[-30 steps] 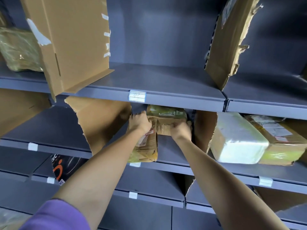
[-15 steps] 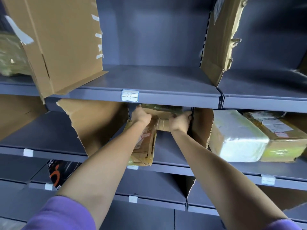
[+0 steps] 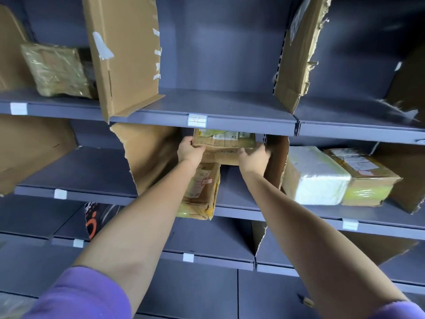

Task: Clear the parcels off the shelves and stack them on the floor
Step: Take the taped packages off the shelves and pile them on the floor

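A brown taped cardboard parcel (image 3: 224,147) sits high in the middle bay of the second shelf, just under the shelf edge above. My left hand (image 3: 189,151) grips its left end and my right hand (image 3: 253,157) holds its right end. Below it stands another brown parcel (image 3: 202,192) on its side at the shelf's front edge, partly hidden by my left forearm. To the right lie a white wrapped parcel (image 3: 315,176) and a brown and yellow taped parcel (image 3: 365,178). A plastic-wrapped parcel (image 3: 56,70) rests on the upper shelf at left.
Torn cardboard dividers (image 3: 128,54) (image 3: 296,56) split the grey metal shelves (image 3: 241,122) into bays. A black package with an orange mark (image 3: 99,221) lies on a lower shelf at left. More cardboard dividers (image 3: 147,155) flank the middle bay.
The view has shifted, showing more of the upper left shelf. Both hands have stayed on the upper parcel, which now appears tilted out slightly toward me.
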The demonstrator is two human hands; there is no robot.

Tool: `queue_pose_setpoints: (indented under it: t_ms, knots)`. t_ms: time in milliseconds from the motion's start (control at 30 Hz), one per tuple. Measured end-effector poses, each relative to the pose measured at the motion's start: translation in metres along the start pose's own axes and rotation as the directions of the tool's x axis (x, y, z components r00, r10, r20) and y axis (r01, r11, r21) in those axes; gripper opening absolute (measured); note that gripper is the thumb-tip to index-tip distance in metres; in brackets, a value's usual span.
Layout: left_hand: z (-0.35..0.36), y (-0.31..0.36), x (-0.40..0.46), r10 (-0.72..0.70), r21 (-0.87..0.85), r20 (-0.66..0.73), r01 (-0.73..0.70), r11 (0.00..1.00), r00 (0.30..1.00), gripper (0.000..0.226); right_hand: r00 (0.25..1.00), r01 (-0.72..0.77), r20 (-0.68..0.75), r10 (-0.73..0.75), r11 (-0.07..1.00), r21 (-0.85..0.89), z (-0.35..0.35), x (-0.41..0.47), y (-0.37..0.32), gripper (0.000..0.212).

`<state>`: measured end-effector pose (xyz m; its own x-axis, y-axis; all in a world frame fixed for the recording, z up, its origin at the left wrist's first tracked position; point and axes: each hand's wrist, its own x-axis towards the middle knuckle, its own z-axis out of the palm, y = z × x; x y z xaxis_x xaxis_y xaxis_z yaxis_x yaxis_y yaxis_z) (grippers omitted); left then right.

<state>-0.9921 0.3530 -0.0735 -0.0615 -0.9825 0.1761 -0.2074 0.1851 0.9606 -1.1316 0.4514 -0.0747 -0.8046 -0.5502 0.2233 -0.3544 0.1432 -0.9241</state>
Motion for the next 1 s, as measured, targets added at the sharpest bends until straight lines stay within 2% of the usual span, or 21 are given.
queue_pose_setpoints:
  t_ms: [233,433,667,800,1000]
  knots:
    - [-0.010,0.002,-0.025,-0.018,-0.015,0.079,0.019,1.000,0.997,0.036,0.998,-0.001,0.058,0.001,1.000,0.001,-0.024,-0.029,0.004,0.051]
    - [-0.011,0.004,-0.031,-0.048,-0.015,0.165,0.051,0.999,0.985,0.053,0.997,0.007,0.070,-0.008,1.000,0.016,-0.031,-0.037,0.004,0.047]
    - [-0.010,0.010,-0.026,-0.083,-0.112,0.150,0.101,0.989,0.985,0.064,0.998,0.026,0.063,-0.029,0.998,0.049,-0.032,-0.030,0.000,0.042]
    - [-0.014,0.014,-0.017,-0.061,-0.102,0.111,0.073,0.992,0.992,0.060,0.997,0.065,0.039,-0.067,0.996,0.068,-0.027,-0.024,-0.008,0.043]
    - [-0.026,0.013,-0.010,-0.002,-0.087,0.060,0.007,0.996,0.998,0.035,0.993,0.116,-0.001,-0.116,0.992,0.042,-0.020,-0.020,-0.018,0.040]
